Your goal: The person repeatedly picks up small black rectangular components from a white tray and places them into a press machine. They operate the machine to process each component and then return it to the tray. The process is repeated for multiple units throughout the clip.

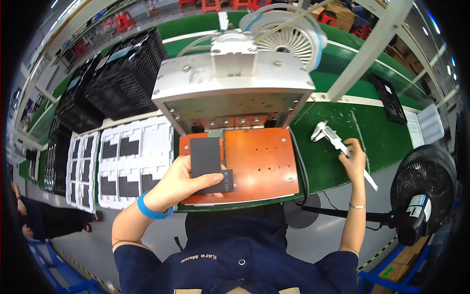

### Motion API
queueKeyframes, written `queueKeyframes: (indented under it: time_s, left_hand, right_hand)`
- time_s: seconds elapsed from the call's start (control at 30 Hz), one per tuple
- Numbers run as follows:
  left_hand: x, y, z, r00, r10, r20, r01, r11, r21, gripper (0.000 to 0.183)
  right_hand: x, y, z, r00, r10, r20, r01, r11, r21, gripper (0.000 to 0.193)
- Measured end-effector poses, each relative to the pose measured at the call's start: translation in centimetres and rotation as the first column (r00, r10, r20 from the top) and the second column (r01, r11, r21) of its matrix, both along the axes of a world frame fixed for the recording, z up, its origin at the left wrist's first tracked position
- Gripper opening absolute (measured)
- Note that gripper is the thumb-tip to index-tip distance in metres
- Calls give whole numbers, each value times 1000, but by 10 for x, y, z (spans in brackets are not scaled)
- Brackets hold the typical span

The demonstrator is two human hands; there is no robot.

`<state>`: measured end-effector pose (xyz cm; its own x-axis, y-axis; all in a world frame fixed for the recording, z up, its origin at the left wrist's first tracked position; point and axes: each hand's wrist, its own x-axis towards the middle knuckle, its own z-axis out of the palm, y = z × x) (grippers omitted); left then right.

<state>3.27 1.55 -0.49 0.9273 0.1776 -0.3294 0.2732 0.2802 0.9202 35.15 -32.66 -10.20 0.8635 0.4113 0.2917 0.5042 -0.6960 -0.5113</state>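
My left hand (183,182) grips a flat black L-shaped piece (205,157), which looks like a battery cell. The thumb presses on its top face, while most of the other fingers are hidden underneath. The piece is over the left part of an orange plate (259,164) with small holes; whether it touches the plate I cannot tell. To the right, my right hand (353,161) has its fingers closed round a silver caliper (334,139). The caliper lies slantwise over the green bench top (313,161), its jaws toward the far left.
A silver metal press (196,73) rises behind the plate. White trays (159,134) with black pieces lie left, near stacked black trays (129,73). A white fan (289,41) stands behind; a black fan (421,191) is at the right. A black cable (304,181) runs beside the plate.
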Motion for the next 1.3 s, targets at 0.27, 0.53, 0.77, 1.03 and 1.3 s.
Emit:
queueKeyframes:
  time_s: [0.27,0.53,0.77,1.03,1.3]
  left_hand:
    - [5,-3,15,986,-45,-161,42,999,-20,20]
    - [2,-2,14,986,-29,-163,23,999,-40,22]
    - [0,-2,15,988,-34,-154,29,999,-33,23]
    - [0,2,10,990,-76,-120,71,997,-39,23]
    - [2,-2,18,984,-41,-171,40,999,-10,23]
  right_hand:
    - [-97,51,56,946,320,-50,-238,793,561,42]
    - [-138,114,83,826,478,300,-556,779,290,48]
    - [-142,116,85,817,492,301,-568,778,269,46]
    - [-140,119,83,802,508,313,-588,761,273,44]
    - [-139,120,81,796,500,343,-593,759,269,45]
